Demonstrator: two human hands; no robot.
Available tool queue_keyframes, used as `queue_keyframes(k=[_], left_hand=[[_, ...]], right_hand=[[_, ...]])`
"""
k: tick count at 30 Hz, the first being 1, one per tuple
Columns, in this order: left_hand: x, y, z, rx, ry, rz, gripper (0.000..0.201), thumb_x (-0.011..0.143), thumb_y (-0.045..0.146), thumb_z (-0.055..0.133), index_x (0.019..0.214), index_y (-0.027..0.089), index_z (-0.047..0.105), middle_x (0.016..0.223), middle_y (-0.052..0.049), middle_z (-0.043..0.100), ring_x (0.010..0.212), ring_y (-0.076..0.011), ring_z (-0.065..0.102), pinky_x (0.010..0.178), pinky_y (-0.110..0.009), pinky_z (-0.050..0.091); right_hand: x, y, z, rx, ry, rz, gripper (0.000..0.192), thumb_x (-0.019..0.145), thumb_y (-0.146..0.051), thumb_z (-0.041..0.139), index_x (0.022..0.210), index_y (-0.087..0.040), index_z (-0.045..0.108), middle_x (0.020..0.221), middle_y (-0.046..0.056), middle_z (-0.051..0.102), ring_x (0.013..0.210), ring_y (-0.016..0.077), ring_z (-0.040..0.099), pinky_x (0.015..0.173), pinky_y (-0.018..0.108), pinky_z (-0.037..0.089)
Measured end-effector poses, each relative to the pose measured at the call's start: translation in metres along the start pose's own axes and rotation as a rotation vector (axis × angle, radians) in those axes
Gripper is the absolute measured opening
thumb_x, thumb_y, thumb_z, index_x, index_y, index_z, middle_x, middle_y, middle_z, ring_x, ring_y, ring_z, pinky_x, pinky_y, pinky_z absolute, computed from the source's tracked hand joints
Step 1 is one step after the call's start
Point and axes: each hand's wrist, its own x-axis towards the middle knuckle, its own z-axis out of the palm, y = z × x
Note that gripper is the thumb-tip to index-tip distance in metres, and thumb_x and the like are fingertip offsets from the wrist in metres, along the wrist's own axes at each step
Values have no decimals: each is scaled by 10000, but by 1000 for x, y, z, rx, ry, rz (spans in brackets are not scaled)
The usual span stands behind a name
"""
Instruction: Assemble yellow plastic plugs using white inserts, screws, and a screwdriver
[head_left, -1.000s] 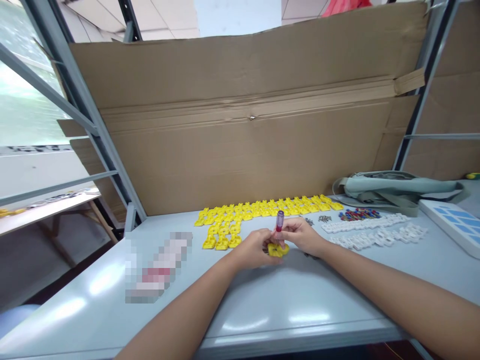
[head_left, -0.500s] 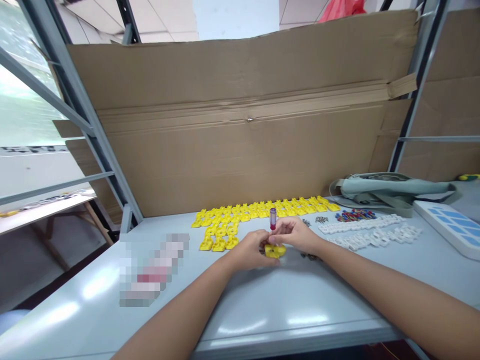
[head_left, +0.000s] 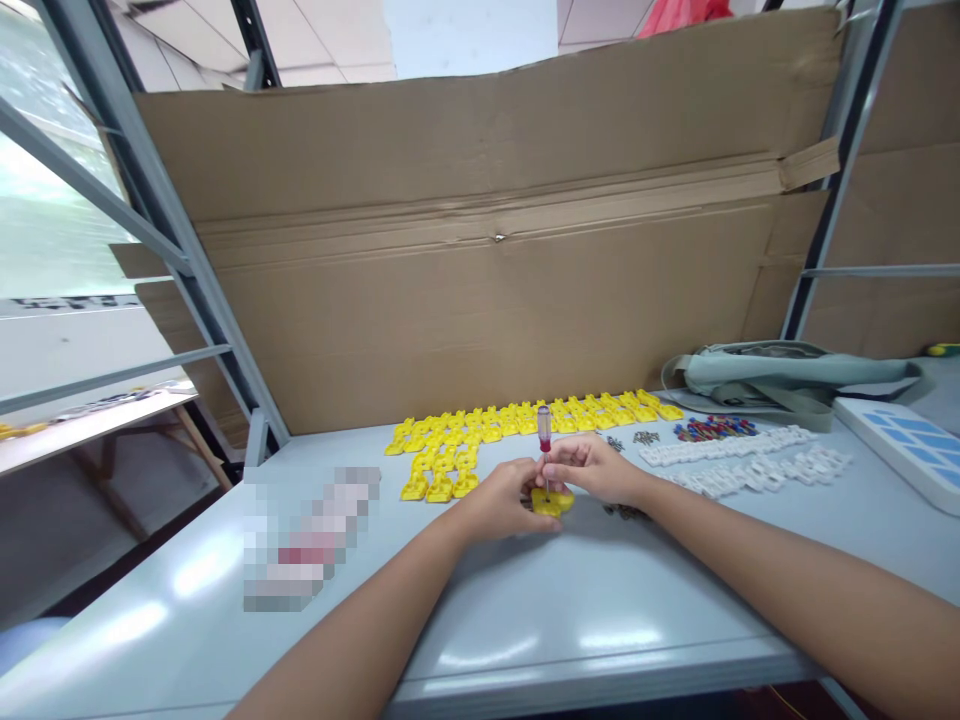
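Note:
My left hand (head_left: 510, 503) is closed around a small yellow plastic part (head_left: 551, 502), holding it just over the table. My right hand (head_left: 589, 467) pinches a screwdriver (head_left: 544, 428) with a clear and red handle. The screwdriver stands upright, and its thin shaft points down onto the yellow part. Whether the tip sits in a screw is too small to tell. Behind my hands, rows of similar yellow parts (head_left: 442, 458) lie on the table. Small metal screws (head_left: 622, 512) lie beside my right forearm, partly hidden by it.
To the right are white plastic parts (head_left: 757, 470), a pile of red and blue pieces (head_left: 716, 428), small screw piles (head_left: 645, 438), a grey-green bag (head_left: 787, 375) and a white-and-blue tray (head_left: 900, 450). A cardboard wall (head_left: 487, 320) closes the back. A blurred-out item (head_left: 315, 545) lies left.
The screwdriver has risen slightly, and its shaft now shows above the yellow part. My right fingers have shifted a little. My left hand keeps its hold; the view has moved slightly.

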Motion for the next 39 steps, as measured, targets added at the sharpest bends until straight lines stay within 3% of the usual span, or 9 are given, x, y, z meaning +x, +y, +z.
queue_keyframes(k=[8,13,16,19,23,27,32,36,39], left_hand=[[-1,3,0,-1,30,-49,309,613,271,699,847,158,534,779,-1,526,665,-116,481,606,-236,406],[-2,4,-3,-19,-46,-21,250,655,261,675,869,164,591,864,-25,599,798,-165,549,719,-275,433],[-4,3,-8,-37,-73,-71,411,593,335,738,946,174,602,972,-53,602,913,-220,552,813,-338,432],[-5,5,-15,-161,30,-54,672,586,388,751,1184,225,494,1208,-97,505,1106,-272,470,931,-417,378],[-2,15,-21,-487,183,144,629,778,348,604,1337,311,320,1365,-94,383,1233,-255,381,1011,-443,311],[3,20,-14,-600,203,225,506,838,277,541,1317,293,378,1254,-93,510,1178,-225,460,992,-401,357],[9,14,-8,-609,362,289,296,817,250,575,1111,230,552,938,-52,612,917,-166,593,810,-299,477],[7,16,-11,-635,347,284,276,801,256,595,1068,220,534,874,-34,591,773,-133,597,651,-243,498],[3,20,-15,-645,308,272,249,815,254,575,1053,223,507,1003,-59,590,760,-124,601,654,-256,505]], right_hand=[[-2,0,1,-55,-78,-2,339,833,-453,491,816,-140,619,720,20,585,602,86,492,591,224,403],[-4,-4,9,45,-26,30,273,744,-412,621,732,-140,601,613,-7,567,569,87,515,575,223,412],[-3,-3,11,38,-4,77,270,704,-395,658,715,-129,614,590,-2,579,514,82,508,505,214,394],[-2,-1,11,-13,88,78,284,662,-362,697,808,-138,600,552,-32,550,471,71,477,462,199,366],[-1,1,10,-56,179,54,295,661,-348,695,635,-158,471,526,-56,472,451,50,415,438,184,316],[0,-1,13,-165,178,17,336,705,-354,639,554,-171,401,502,-57,425,439,48,363,427,190,285],[-2,-10,17,-334,153,5,298,771,-363,566,581,-170,441,501,-53,418,448,60,359,440,198,302],[-6,-15,10,-523,-50,-82,219,769,-361,580,857,-164,612,814,37,626,731,137,547,676,269,435],[-9,-14,4,-644,-190,-115,467,699,-366,661,1120,-187,573,1111,82,589,1005,204,524,875,338,400]])
